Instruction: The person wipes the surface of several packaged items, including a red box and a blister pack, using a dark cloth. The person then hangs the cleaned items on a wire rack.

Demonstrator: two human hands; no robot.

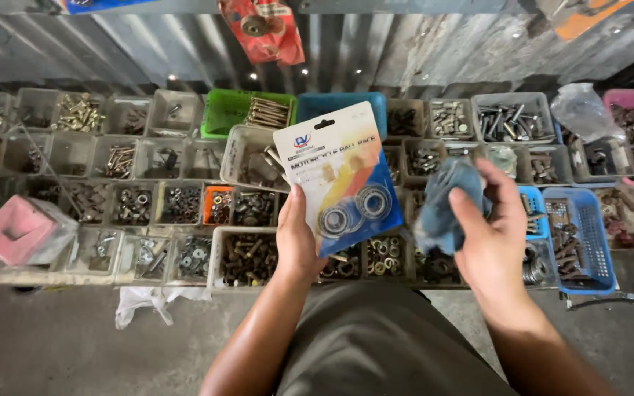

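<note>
Overhead: left hand (299, 246) grips blister-card pack (340, 176) by its lower edge, long axis tilted upright. Right hand (489, 235), just beside it, clutches blue rag (442, 205), above bins of bolts (247, 257).

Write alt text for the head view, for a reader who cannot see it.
Seen from above, a person's left hand holds up a blue-and-white blister pack with two ring-shaped bearings, while the right hand grips a crumpled blue cloth. Beyond the hands, rows of small trays hold bolts, nuts and washers, with a pink box at left.
</note>
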